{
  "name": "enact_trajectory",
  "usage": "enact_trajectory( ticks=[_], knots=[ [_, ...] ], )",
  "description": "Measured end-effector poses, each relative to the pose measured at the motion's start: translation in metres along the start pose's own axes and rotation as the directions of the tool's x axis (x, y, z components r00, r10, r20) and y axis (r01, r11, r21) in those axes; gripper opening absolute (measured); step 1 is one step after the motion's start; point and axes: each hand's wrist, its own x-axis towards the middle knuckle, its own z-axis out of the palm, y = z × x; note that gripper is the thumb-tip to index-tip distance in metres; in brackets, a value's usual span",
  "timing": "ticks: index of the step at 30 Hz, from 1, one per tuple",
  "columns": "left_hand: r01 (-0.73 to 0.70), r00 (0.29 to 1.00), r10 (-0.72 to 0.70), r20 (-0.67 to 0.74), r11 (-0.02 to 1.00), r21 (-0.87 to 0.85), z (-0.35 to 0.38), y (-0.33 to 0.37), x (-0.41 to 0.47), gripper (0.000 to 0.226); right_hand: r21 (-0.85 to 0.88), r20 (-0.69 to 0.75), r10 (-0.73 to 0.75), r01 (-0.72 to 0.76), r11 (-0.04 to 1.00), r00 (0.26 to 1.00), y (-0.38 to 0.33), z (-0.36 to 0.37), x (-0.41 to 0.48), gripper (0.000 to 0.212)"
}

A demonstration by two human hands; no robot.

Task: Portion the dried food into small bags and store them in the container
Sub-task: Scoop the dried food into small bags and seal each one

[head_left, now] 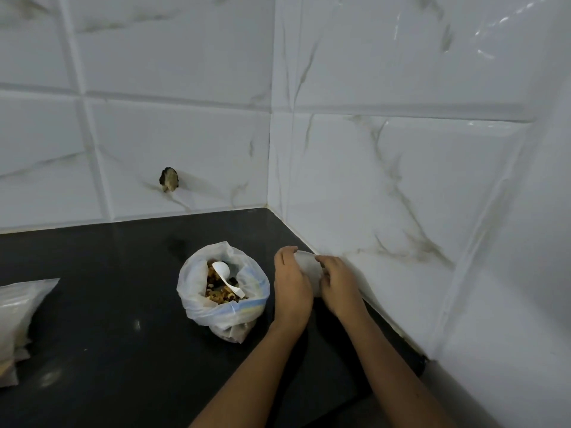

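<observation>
Where black tabletop point(108, 304) meets tiled wall point(386, 196) at right, both hands work close against that edge, near back corner. Open room lies left and front. Left hand point(292, 287) and right hand point(340, 285) hold small bag point(309, 268) between them, fingers point(285, 257) curled round it; pale, translucent, contents not visible. Just left, big plastic bag point(222, 313) stands open, rim rolled down; dried food point(216, 296) brown, mixed; white spoon point(227, 278) lying in it. Filled bags point(18, 313) at left frame edge, well apart.
</observation>
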Motion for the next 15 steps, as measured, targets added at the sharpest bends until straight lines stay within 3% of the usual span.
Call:
enact_trajectory(
  ticks=[3,8,15],
  knots=[
    [-0.091,0.994,0.088,-0.069,0.995,-0.037,-0.005,0.007,-0.001,0.035,0.108,-0.106,-0.023,0.035,0.993,0.994,-0.003,0.000,-0.005,0.044],
    [-0.207,0.976,0.198,-0.090,0.971,-0.119,-0.041,0.027,0.003,0.037,0.167,-0.343,-0.170,0.238,0.957,0.924,-0.041,-0.011,-0.003,0.044],
    [-0.193,0.979,0.180,-0.093,0.969,-0.152,-0.149,0.003,0.021,0.036,0.156,-0.292,-0.317,0.372,0.915,0.902,-0.119,0.003,0.010,0.010]
  ],
)
